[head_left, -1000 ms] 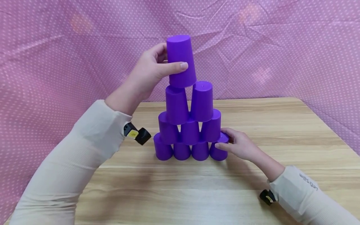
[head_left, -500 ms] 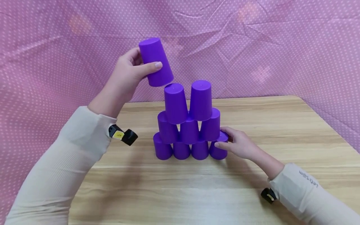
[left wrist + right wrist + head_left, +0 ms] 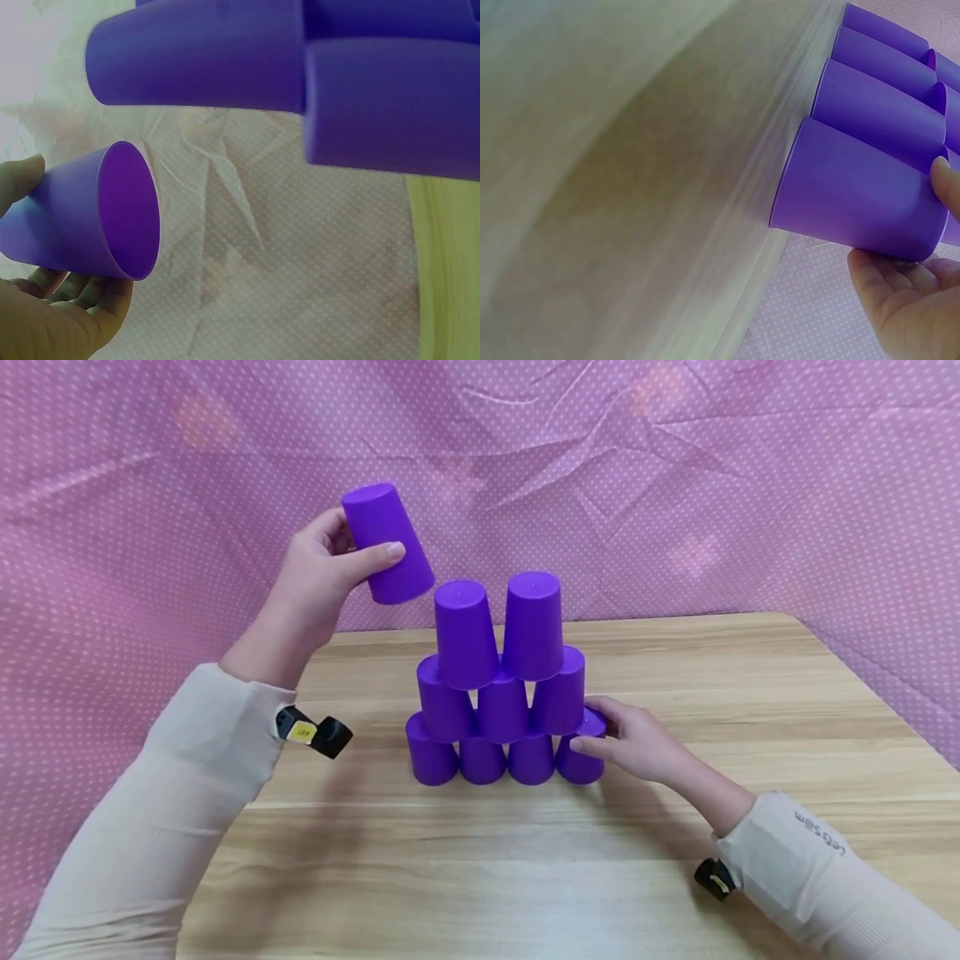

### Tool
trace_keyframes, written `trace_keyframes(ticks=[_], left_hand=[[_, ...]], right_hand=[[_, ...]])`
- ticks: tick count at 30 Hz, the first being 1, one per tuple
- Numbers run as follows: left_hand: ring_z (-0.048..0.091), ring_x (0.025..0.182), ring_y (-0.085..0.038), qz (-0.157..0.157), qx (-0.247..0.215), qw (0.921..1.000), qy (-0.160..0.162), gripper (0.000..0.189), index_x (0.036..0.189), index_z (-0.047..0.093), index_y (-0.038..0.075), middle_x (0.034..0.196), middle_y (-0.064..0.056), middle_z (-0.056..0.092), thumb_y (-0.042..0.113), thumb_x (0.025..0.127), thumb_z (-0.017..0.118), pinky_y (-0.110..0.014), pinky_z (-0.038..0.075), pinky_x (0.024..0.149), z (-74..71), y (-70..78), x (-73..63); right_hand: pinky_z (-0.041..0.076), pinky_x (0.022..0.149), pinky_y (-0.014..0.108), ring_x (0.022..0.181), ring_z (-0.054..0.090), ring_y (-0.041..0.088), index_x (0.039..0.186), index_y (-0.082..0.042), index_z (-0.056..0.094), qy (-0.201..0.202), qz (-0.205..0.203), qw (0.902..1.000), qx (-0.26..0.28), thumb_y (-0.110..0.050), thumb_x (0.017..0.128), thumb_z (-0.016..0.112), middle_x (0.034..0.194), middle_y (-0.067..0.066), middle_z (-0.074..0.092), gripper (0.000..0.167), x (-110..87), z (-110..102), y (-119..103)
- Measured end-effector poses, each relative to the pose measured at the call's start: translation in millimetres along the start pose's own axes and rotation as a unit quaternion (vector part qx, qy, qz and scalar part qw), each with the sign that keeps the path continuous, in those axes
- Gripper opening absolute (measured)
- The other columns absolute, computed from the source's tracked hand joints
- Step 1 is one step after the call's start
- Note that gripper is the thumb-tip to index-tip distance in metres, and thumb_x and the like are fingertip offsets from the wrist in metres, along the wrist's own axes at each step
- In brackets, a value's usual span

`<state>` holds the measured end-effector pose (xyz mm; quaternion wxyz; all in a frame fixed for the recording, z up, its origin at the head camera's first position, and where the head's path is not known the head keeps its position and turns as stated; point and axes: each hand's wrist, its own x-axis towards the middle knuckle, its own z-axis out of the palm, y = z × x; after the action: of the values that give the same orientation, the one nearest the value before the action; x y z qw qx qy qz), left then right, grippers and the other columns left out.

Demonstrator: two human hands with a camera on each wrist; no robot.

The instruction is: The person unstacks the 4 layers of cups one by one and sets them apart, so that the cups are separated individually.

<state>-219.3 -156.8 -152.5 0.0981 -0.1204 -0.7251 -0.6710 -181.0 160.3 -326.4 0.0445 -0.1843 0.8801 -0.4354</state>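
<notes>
My left hand [image 3: 311,572] grips a purple plastic cup [image 3: 386,547] mouth down and tilted, up and to the left of a stack of purple cups. In the left wrist view the held cup [image 3: 64,214] shows its open mouth, thumb on one side and fingers on the other. The stack stands in three tiers of upturned cups, with two cups on top: a left one [image 3: 465,635] and a right one [image 3: 533,627]. Low at the right end, my right hand [image 3: 637,747] holds the bottom-row end cup [image 3: 581,767] between thumb and fingers, as the right wrist view also shows.
The stack stands on a light wood-grain table [image 3: 480,877]. Pink dotted cloth [image 3: 712,493] hangs behind and at both sides. Each sleeve carries a small black wrist camera, the left one [image 3: 330,737] near the stack's left side.
My left hand has carried the held cup from above the top-left cup out to the left and slightly down, tilting it more. The right hand and the stack stay in place.
</notes>
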Motion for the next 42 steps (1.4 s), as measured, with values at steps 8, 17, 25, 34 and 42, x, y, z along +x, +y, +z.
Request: trace_keyframes(ticks=[8, 17, 25, 34, 42], left_hand=[[0.055, 0.104, -0.017, -0.014, 0.063, 0.9978, 0.019, 0.054, 0.124, 0.052, 0.006, 0.107, -0.004, 0.059, 0.014, 0.076, 0.076, -0.035, 0.042, 0.1, -12.4, -22.6, -2.5], [0.053, 0.108, -0.017, -0.037, 0.148, 0.9875, 0.04, 0.057, 0.128, 0.047, 0.007, 0.117, -0.008, 0.055, 0.021, 0.08, 0.073, -0.037, 0.044, 0.1, -17.3, -43.7, -5.5], [0.053, 0.107, -0.017, -0.049, 0.147, 0.9848, 0.077, 0.056, 0.127, 0.047, 0.004, 0.115, -0.008, 0.054, 0.021, 0.08, 0.073, -0.036, 0.046, 0.099, -27.3, -71.3, -3.5], [0.05, 0.114, -0.021, -0.092, 0.154, 0.9787, 0.101, 0.062, 0.131, 0.043, 0.004, 0.121, -0.011, 0.051, 0.024, 0.081, 0.072, -0.036, 0.043, 0.102, -40.6, -97.2, -6.7], [0.043, 0.125, -0.028, -0.143, 0.168, 0.9667, 0.13, 0.072, 0.141, 0.031, 0.003, 0.138, -0.017, 0.042, 0.028, 0.084, 0.068, -0.04, 0.039, 0.105, -53.4, -117.7, -11.0]], right_hand=[[0.053, 0.081, 0.037, 0.096, 0.062, 0.022, 0.13, 0.0, 0.048, 0.0, -0.005, 1.0, -0.004, -0.028, 0.086, 0.066, 0.109, 0.015, 0.064, 0.055, -0.1, 0, -1], [0.053, 0.086, 0.04, 0.1, 0.062, 0.025, 0.131, 0.0, 0.047, 0.01, -0.002, 0.9999, 0.004, -0.026, 0.086, 0.066, 0.112, 0.016, 0.063, 0.055, -1.0, 2, 2], [0.053, 0.085, 0.039, 0.099, 0.062, 0.025, 0.131, -0.001, 0.047, 0.016, -0.003, 0.9999, -0.005, -0.027, 0.086, 0.066, 0.111, 0.016, 0.063, 0.056, -1.0, 4, 2], [0.053, 0.085, 0.039, 0.1, 0.062, 0.025, 0.132, 0.0, 0.046, 0.019, -0.001, 0.9998, 0.001, -0.027, 0.086, 0.066, 0.112, 0.016, 0.063, 0.057, -2.7, 5, 2], [0.053, 0.084, 0.04, 0.099, 0.062, 0.026, 0.131, 0.0, 0.047, 0.02, 0.0, 0.9998, -0.009, -0.027, 0.086, 0.066, 0.112, 0.017, 0.063, 0.057, -1.4, 4, 2]])
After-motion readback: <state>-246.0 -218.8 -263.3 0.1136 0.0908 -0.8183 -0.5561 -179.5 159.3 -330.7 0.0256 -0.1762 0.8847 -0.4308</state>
